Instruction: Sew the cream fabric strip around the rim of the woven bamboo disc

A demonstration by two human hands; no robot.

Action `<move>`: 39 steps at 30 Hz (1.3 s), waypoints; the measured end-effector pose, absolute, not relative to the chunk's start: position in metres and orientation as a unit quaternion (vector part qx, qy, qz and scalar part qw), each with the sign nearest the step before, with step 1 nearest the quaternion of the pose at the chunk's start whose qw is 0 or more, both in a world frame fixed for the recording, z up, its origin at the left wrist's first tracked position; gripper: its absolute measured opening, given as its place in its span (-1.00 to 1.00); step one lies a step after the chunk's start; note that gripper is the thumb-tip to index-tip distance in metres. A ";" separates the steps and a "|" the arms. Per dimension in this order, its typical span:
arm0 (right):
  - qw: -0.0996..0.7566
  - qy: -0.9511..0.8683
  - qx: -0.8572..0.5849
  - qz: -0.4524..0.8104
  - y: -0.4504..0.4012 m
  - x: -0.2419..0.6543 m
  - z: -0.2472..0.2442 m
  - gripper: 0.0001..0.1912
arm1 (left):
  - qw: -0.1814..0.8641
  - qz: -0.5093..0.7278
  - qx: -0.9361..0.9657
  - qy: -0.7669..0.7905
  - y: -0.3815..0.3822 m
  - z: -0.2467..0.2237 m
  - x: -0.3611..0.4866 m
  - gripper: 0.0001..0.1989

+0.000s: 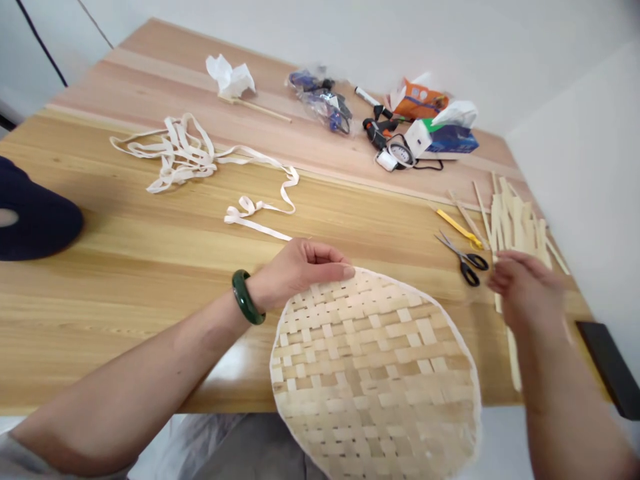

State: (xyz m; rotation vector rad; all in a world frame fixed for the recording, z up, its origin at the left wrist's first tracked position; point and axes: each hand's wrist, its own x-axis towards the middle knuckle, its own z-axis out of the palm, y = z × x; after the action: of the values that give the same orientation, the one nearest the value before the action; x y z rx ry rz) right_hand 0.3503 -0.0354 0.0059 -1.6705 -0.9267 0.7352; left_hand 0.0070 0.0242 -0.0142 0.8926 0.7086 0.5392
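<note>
My left hand (313,267), with a green bangle at the wrist, pinches the upper edge of a round woven bamboo panel (370,373) between thumb and fingers. White binding runs around the panel's rim, and its lower part hangs past the table edge over my lap. A white cloth tape (265,230) trails across the table up to my left hand. My right hand (530,293) is raised at the right, blurred, its fingertips pinched together. What they hold, if anything, is too small to make out. Just left of it lie black-handled scissors (465,259).
Behind the right hand lie bamboo strips (515,220) and a yellow cutter (460,229). Farther back are a glue gun (377,133), tissue packs (440,137) and a bagged bundle (323,100). A tape heap (183,153) and a dark blue object (40,220) are at left.
</note>
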 end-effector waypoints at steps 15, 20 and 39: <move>0.382 -0.510 -0.563 0.526 -0.060 0.216 -0.008 -0.72 | 0.793 0.204 0.465 0.336 0.022 -0.021 0.013 -0.87; 0.352 -0.517 -0.573 0.530 -0.066 0.218 -0.008 -0.67 | 0.795 0.196 0.455 0.351 0.021 -0.022 0.015 -0.87; 0.357 -0.542 -0.552 0.523 -0.059 0.216 -0.010 -0.86 | 0.821 0.119 0.445 0.337 0.020 -0.022 0.018 -0.96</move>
State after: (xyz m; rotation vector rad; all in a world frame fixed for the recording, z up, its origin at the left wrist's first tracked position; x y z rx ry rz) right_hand 0.2160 -0.0590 -0.0099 -1.4256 -1.4007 1.3510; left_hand 0.0177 0.0195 -0.0223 0.9477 0.7180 0.2528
